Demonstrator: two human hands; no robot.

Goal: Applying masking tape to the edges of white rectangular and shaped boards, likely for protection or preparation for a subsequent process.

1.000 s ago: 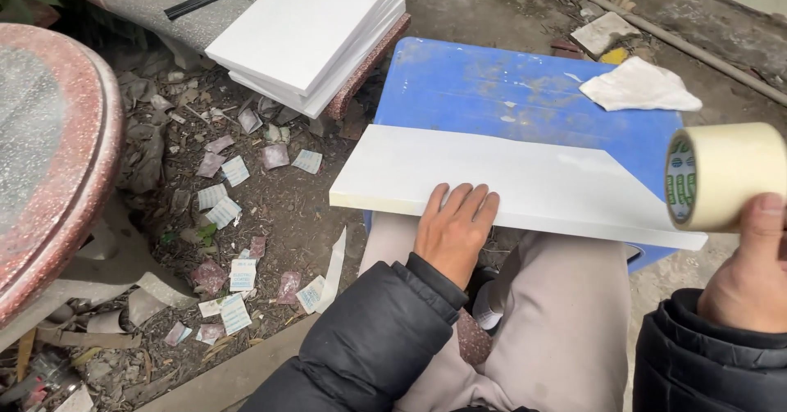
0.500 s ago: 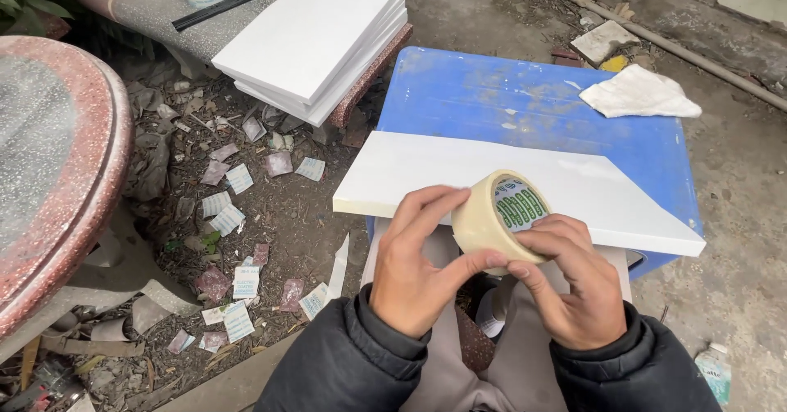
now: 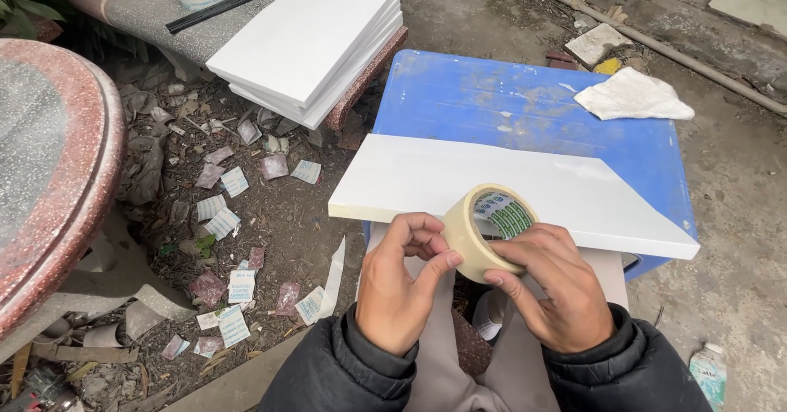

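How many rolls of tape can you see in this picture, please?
1. The roll of tape is held between the left hand and the right hand, in front of the white board lying across the blue table.

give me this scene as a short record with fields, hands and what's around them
left hand: grips tape roll, thumb on its outer edge
right hand: holds roll from the other side
roll: beige, held over the lap
board: white, flat on the stool, just beyond the hands
stool: blue plastic
rag: white, on stool's far corner
stack: white boards on stone bench
ground: dirt strewn with paper scraps
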